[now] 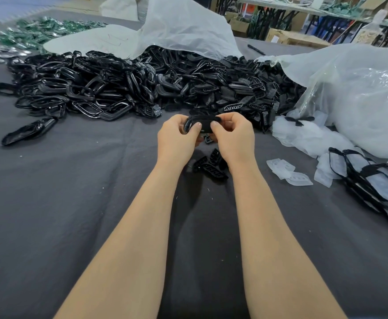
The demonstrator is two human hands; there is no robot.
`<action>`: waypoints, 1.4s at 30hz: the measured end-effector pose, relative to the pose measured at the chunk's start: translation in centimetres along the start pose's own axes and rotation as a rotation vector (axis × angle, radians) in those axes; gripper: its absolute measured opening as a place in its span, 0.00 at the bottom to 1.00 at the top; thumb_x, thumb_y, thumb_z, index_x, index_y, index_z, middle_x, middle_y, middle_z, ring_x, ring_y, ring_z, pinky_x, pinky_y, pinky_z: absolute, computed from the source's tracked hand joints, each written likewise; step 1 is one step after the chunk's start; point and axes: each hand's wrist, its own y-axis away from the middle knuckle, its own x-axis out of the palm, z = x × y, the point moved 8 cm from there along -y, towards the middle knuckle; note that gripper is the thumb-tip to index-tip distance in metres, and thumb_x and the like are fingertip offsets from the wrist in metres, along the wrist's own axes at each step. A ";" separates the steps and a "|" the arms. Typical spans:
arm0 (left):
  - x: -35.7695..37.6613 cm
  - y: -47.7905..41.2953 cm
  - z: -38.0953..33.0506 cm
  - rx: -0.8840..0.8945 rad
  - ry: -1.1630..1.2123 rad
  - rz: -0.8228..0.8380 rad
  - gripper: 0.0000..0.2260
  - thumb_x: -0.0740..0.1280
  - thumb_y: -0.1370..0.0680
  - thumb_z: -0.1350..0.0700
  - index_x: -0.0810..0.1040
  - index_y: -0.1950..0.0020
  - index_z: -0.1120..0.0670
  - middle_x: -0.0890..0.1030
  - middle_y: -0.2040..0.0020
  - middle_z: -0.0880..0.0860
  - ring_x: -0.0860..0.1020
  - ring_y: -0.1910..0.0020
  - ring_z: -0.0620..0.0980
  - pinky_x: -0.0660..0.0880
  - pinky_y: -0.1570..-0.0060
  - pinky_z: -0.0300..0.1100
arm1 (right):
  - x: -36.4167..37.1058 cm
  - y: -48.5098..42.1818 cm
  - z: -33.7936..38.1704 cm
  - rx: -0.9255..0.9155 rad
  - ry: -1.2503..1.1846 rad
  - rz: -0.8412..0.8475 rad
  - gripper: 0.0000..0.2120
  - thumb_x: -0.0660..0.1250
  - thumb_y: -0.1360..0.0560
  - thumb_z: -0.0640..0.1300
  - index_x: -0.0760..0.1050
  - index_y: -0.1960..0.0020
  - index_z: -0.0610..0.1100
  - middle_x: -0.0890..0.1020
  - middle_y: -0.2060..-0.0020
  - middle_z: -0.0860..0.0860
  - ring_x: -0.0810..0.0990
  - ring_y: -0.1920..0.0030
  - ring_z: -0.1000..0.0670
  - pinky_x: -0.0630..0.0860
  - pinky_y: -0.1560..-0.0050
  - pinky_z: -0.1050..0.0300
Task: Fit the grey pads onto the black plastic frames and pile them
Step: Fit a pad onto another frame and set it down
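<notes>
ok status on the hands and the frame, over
Left grip and right grip both pinch one black frame, held off the cloth. Pad on it: cannot tell. Loose pads lie to the right, small black parts below, nothing blocking.

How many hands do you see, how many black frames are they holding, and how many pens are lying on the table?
Hands: 2, the left hand and the right hand
Black frame held by both hands: 1
Pen on the table, far back: 1
Total: 4
</notes>
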 end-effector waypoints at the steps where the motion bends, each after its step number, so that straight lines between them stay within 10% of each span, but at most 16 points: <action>1: 0.0 0.0 0.0 0.001 -0.018 -0.008 0.08 0.68 0.22 0.58 0.75 0.58 0.47 0.82 0.65 0.47 0.83 0.64 0.43 0.81 0.52 0.47 | 0.0 0.1 0.2 -0.010 0.029 -0.006 0.02 0.67 0.25 0.39 0.76 0.53 0.45 0.83 0.58 0.47 0.82 0.55 0.47 0.78 0.47 0.48; 6: -0.1 -0.3 0.6 -0.054 0.130 -0.008 0.09 0.67 0.22 0.62 0.75 0.58 0.50 0.81 0.63 0.50 0.82 0.69 0.40 0.79 0.62 0.36 | -1.0 0.1 0.4 0.042 0.020 -0.009 0.09 0.63 0.22 0.40 0.79 0.44 0.41 0.82 0.57 0.51 0.83 0.59 0.51 0.80 0.48 0.52; 10: -0.1 -0.4 0.9 -0.089 0.194 -0.003 0.08 0.67 0.21 0.63 0.75 0.57 0.51 0.79 0.63 0.51 0.81 0.70 0.39 0.76 0.66 0.31 | -7.7 -0.7 -0.8 0.164 0.428 -0.235 0.15 0.62 0.22 0.43 0.74 0.37 0.45 0.78 0.42 0.48 0.76 0.40 0.45 0.70 0.42 0.55; 16: 0.2 -0.4 0.8 -0.073 0.160 0.008 0.08 0.67 0.22 0.62 0.74 0.57 0.49 0.80 0.64 0.49 0.81 0.69 0.40 0.80 0.60 0.37 | -9.3 0.5 -4.5 0.496 0.734 0.032 0.23 0.66 0.26 0.42 0.69 0.31 0.50 0.68 0.32 0.41 0.62 0.30 0.40 0.62 0.34 0.49; 26: 0.1 -0.3 0.8 -0.080 0.155 -0.010 0.07 0.67 0.21 0.61 0.74 0.56 0.50 0.80 0.63 0.49 0.81 0.68 0.40 0.79 0.60 0.36 | -6.8 -0.1 -1.4 0.104 0.412 -0.061 0.17 0.59 0.25 0.31 0.75 0.39 0.42 0.79 0.44 0.46 0.75 0.50 0.51 0.69 0.49 0.62; 29: 0.1 -0.3 0.8 -0.082 0.159 -0.011 0.07 0.67 0.21 0.61 0.74 0.55 0.50 0.80 0.62 0.50 0.81 0.68 0.40 0.79 0.62 0.35 | -8.7 -0.4 -1.6 0.155 0.479 -0.165 0.17 0.63 0.25 0.37 0.75 0.38 0.44 0.77 0.40 0.46 0.75 0.41 0.46 0.72 0.41 0.54; 36: 0.2 -0.4 0.8 -0.086 0.155 -0.013 0.05 0.66 0.21 0.61 0.75 0.52 0.51 0.80 0.63 0.49 0.81 0.67 0.41 0.79 0.60 0.36 | -7.2 0.6 -3.6 0.337 0.713 0.234 0.14 0.69 0.29 0.34 0.78 0.44 0.42 0.79 0.61 0.47 0.79 0.51 0.44 0.72 0.55 0.56; 42: 0.3 -0.4 0.8 -0.092 0.172 0.009 0.05 0.65 0.20 0.61 0.75 0.51 0.51 0.80 0.62 0.50 0.81 0.68 0.40 0.79 0.62 0.35 | -7.8 -0.8 -1.7 0.164 0.512 -0.116 0.05 0.65 0.25 0.38 0.80 0.51 0.42 0.81 0.56 0.46 0.79 0.49 0.45 0.72 0.52 0.57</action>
